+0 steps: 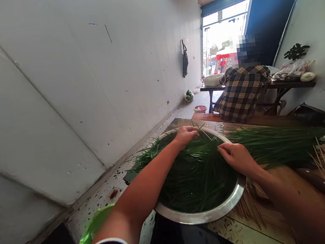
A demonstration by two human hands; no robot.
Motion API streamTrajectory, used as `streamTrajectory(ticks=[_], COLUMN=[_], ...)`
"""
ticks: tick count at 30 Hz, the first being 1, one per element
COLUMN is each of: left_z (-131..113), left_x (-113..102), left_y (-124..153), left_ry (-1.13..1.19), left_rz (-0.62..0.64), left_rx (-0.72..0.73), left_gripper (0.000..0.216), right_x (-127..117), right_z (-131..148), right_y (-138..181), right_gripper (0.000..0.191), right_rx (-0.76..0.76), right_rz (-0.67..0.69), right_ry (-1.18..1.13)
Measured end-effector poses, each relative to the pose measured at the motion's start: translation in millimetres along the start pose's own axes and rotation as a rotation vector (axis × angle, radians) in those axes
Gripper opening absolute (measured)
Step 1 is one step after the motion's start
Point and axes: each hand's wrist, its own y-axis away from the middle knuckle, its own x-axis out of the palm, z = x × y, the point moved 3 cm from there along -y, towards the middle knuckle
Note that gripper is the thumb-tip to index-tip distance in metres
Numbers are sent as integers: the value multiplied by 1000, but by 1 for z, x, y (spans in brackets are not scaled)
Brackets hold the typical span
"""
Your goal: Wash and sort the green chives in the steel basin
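A wide metal basin [202,217] in front of me holds a heap of long, thin, flat green leaves that look like garlic chives [199,188]. Over its far side my left hand [186,135] is closed, its fingertips pinching a few chives whose ends poke up past them. A thin wooden skewer [206,134] slants between the two hands. Its lower end runs toward my right hand [236,157], which is closed at the basin's right rim with thumb and forefinger pinched on it. Folded chives hang beside those fingertips; the exact contact is partly hidden.
More chives [279,144] lie across the wooden table [275,183] on the right. Loose skewers [321,162] rest near them, others beside the basin. A green bag-lined bin [95,227] stands lower left, along the white wall [102,85]. A person in plaid [241,93] sits ahead.
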Motion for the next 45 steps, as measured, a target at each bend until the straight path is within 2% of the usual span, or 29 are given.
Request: streamTrajectory(ticks=[7, 14, 18, 23, 29, 45], left_z=[5, 4, 9, 12, 9, 5], left_x=[-2, -7, -9, -7, -3, -1], left_y=[-4, -4, -8, -11, -8, -3], left_ry=[175, 191, 121, -118, -212, -141], left_rz=[50, -23, -69, -133, -132, -181], left_rx=[-39, -32, -9, 184, 265, 150], left_gripper=[19, 24, 26, 22, 23, 20], right_x=[1, -1, -2, -2, -1, 0], right_z=[-2, 0, 0, 1, 0, 0], right_y=[0, 0, 1, 1, 1, 0], right_gripper=[31, 33, 34, 34, 34, 34], right_rx=[11, 3, -2, 5, 12, 9], right_rz=[10, -3, -21, -20, -4, 4], right_ry=[-5, -14, -18, -23, -28, -30])
